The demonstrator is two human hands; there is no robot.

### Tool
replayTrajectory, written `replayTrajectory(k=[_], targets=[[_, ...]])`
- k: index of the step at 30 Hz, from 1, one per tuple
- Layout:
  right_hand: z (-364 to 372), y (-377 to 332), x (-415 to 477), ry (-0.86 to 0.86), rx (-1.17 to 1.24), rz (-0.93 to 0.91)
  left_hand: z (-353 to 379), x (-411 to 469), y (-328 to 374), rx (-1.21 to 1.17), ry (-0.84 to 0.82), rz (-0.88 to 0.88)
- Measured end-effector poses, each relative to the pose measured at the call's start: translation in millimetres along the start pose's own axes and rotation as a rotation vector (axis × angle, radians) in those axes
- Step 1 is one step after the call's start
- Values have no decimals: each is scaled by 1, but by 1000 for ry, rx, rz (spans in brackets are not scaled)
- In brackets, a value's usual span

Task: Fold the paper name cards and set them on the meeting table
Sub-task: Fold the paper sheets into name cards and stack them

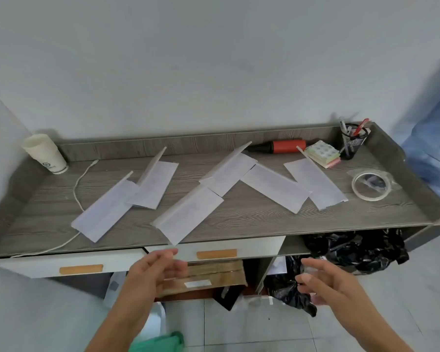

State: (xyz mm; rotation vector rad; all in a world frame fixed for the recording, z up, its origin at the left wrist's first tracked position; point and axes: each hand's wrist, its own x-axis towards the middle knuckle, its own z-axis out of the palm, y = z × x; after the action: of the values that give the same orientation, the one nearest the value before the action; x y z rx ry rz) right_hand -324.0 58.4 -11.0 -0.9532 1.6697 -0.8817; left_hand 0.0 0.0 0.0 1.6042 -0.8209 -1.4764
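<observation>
Several white paper name cards lie on the grey wood-grain table (252, 219), most creased along one long edge so a flap stands up. The nearest folded card (191, 215) reaches the table's front edge. Another folded card (106, 209) lies at the left, and a flat card (274, 188) lies right of centre. My left hand (155, 271) hovers below the front edge, in front of the drawers, fingers apart and holding nothing. My right hand (323, 283) is further right, also below the table edge, fingers spread and empty. Neither hand touches a card.
A stack of paper cups (45, 153) stands at the back left, with a white cable (78, 186) beside it. A red pump (285, 146), sticky notes (321, 153), a pen holder (353, 141) and a tape roll (370, 185) sit at the right. Black bags (353, 250) fill the space under the table.
</observation>
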Motion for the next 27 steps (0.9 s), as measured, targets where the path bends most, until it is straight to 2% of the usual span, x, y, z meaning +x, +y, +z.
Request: replayTrajectory(k=[4, 6, 10, 16, 22, 27], targets=[[3, 0, 2, -16, 16, 11, -12, 52, 6, -358, -57, -274], [6, 0, 4, -23, 14, 16, -16, 78, 5, -481, -64, -353], [11, -3, 7, -26, 21, 16, -11, 111, 14, -540, -61, -374], [15, -4, 16, -18, -39, -3, -2, 121, 18, -610, -56, -309], [16, -21, 37, 8, -88, -49, -4, 112, 10, -385, -117, -197], [12, -35, 79, 74, 59, 48, -7, 113, -3, -114, -176, -14]])
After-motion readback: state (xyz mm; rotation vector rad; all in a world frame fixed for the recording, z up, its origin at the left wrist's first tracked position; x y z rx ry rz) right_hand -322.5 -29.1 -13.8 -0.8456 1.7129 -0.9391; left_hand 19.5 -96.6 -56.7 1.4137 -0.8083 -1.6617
